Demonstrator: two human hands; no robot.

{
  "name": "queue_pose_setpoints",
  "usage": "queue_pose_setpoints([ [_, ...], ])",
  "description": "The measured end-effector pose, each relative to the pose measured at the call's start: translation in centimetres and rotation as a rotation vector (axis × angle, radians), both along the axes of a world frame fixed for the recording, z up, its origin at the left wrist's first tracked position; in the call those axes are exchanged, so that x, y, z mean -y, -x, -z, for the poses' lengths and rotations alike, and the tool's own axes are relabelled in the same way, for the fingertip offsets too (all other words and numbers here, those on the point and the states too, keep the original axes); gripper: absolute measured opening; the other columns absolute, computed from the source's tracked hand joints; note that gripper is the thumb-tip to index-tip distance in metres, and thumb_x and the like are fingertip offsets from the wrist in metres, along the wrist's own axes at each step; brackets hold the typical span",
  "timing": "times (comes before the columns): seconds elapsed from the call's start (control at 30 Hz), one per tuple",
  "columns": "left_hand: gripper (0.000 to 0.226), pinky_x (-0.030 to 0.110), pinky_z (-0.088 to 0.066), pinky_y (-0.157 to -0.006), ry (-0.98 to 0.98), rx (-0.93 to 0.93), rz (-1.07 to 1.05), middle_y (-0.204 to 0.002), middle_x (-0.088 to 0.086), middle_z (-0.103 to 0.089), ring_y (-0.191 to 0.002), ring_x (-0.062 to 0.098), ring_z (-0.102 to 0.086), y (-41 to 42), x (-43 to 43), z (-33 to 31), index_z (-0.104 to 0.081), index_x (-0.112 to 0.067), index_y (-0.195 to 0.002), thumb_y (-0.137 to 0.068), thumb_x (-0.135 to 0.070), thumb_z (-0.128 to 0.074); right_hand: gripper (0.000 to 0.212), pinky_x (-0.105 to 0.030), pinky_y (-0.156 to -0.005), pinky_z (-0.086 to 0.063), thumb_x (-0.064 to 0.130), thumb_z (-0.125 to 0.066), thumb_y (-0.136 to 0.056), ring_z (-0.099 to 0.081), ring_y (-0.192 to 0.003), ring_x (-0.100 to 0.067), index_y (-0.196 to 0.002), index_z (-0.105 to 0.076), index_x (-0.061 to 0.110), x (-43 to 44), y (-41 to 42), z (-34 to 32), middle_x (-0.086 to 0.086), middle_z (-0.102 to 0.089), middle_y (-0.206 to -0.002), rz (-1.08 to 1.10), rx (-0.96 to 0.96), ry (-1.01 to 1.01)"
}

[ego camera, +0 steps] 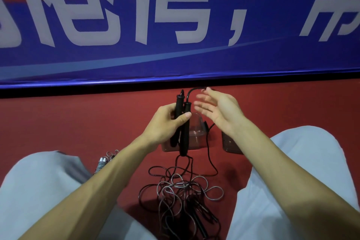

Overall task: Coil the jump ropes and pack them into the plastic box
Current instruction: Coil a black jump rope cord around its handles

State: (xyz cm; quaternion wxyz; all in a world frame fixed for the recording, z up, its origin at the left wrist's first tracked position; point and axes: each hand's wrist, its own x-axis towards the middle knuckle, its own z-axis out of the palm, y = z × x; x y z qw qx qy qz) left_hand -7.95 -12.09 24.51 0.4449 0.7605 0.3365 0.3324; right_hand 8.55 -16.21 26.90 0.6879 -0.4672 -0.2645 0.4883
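Observation:
My left hand [166, 122] grips the two black handles [183, 134] of a jump rope upright, side by side. Its black cord [211, 160] arcs from a handle top past my right hand [216, 111], then drops to the red floor. My right hand is spread, fingers straight and blurred, just right of the handles; whether the cord touches it I cannot tell. A clear plastic box [196, 132] stands on the floor behind the handles, partly hidden. A tangle of black and grey jump ropes [181, 197] lies on the floor between my knees.
A second clear container or lid [230, 144] sits right of the box, partly behind my right forearm. A grey-handled rope [103, 161] lies by my left knee. My grey trouser legs flank the pile. A blue banner [175, 60] closes off the far side.

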Motion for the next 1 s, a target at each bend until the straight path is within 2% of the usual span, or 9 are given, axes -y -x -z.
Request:
queue_pose_setpoints([
  [0.07,0.019,0.032,-0.056,-0.081,-0.112,-0.089,-0.017,-0.093,0.006,-0.072,-0.087,0.017,-0.069,0.2,-0.4,-0.1,-0.069,-0.012,-0.101,-0.093,-0.028,-0.066,0.021,-0.026,-0.063,-0.053,0.019,-0.057,-0.097,-0.065,-0.079,-0.018,-0.102,-0.068,0.002,0.2,0.6,0.3,-0.012,-0.069,-0.098,-0.072,0.32,0.074],
  [0.13,0.023,0.04,-0.055,-0.084,-0.172,-0.14,-0.014,-0.093,0.007,-0.073,-0.09,0.021,-0.069,0.4,-0.4,-0.2,-0.07,-0.011,-0.102,-0.091,-0.03,-0.068,0.024,-0.022,-0.056,-0.044,0.022,-0.058,-0.096,-0.056,-0.065,-0.009,-0.1,-0.073,0.004,0.2,1.2,0.4,-0.004,-0.069,-0.087,-0.1,0.457,0.095],
  [0.27,0.023,0.029,-0.053,-0.069,-0.255,-0.206,-0.029,-0.08,0.007,-0.071,-0.076,0.018,-0.068,0.6,-0.5,-0.4,-0.067,-0.009,-0.089,-0.09,-0.032,-0.069,0.018,-0.023,-0.058,-0.044,0.022,-0.063,-0.093,-0.054,-0.062,-0.009,-0.093,-0.075,0.008,0.3,1.6,0.5,-0.001,-0.07,-0.081,-0.096,0.4,0.09],
  [0.4,0.019,0.009,-0.04,-0.053,-0.273,-0.232,-0.036,-0.063,-0.011,-0.058,-0.055,-0.008,-0.055,0.7,-0.4,-0.4,-0.059,-0.023,-0.075,-0.089,-0.03,-0.07,0.021,-0.034,-0.073,-0.06,0.013,-0.067,-0.09,-0.07,-0.068,-0.015,-0.105,-0.069,-0.001,0.5,1.5,0.1,-0.009,-0.073,-0.094,-0.07,0.413,0.116],
  [0.5,0.018,0.009,-0.04,-0.053,-0.258,-0.256,-0.018,-0.065,-0.012,-0.06,-0.056,-0.01,-0.055,0.6,-0.5,-0.3,-0.068,-0.017,-0.09,-0.09,-0.035,-0.067,0.021,-0.033,-0.066,-0.06,0.008,-0.067,-0.089,-0.073,-0.071,-0.022,-0.106,-0.065,-0.004,0.9,1.3,-0.3,-0.014,-0.072,-0.094,-0.043,0.342,0.099],
  [0.73,0.031,0.016,-0.032,-0.046,-0.27,-0.412,0.013,-0.056,-0.011,-0.05,-0.045,0.001,-0.047,0.9,-1.0,-0.4,-0.051,-0.022,-0.068,-0.095,-0.034,-0.061,0.011,-0.033,-0.067,-0.06,0.01,-0.068,-0.09,-0.073,-0.072,-0.025,-0.094,-0.065,0.0,0.8,1.1,0.0,-0.012,-0.068,-0.083,-0.065,0.336,0.074],
  [0.83,0.028,0.032,-0.037,-0.054,-0.406,-0.582,-0.053,-0.068,0.0,-0.058,-0.059,0.02,-0.055,1.4,-1.2,-0.4,-0.053,-0.019,-0.075,-0.095,-0.037,-0.059,0.014,-0.019,-0.057,-0.05,0.024,-0.073,-0.086,-0.061,-0.057,-0.007,-0.082,-0.064,0.014,0.4,0.5,0.6,0.001,-0.062,-0.071,0.128,0.829,0.093],
  [0.9,0.019,0.036,-0.044,-0.062,-0.566,-0.718,-0.091,-0.084,0.001,-0.062,-0.076,0.027,-0.061,1.6,-0.9,-0.6,-0.06,-0.019,-0.093,-0.096,-0.037,-0.056,0.016,-0.014,-0.062,-0.04,0.032,-0.071,-0.085,-0.056,-0.066,-0.004,-0.078,-0.062,0.021,0.2,0.3,0.9,0.006,-0.062,-0.075,0.251,1.142,0.005],
  [1.0,0.022,0.038,-0.048,-0.068,-0.678,-0.718,-0.11,-0.091,-0.003,-0.056,-0.083,0.028,-0.062,1.7,-0.6,-0.9,-0.062,-0.021,-0.109,-0.097,-0.037,-0.053,0.023,-0.022,-0.069,-0.041,0.045,-0.058,-0.093,-0.058,-0.076,-0.009,-0.08,-0.061,0.026,0.0,0.6,1.0,0.007,-0.065,-0.079,0.029,1.214,-0.018],
])
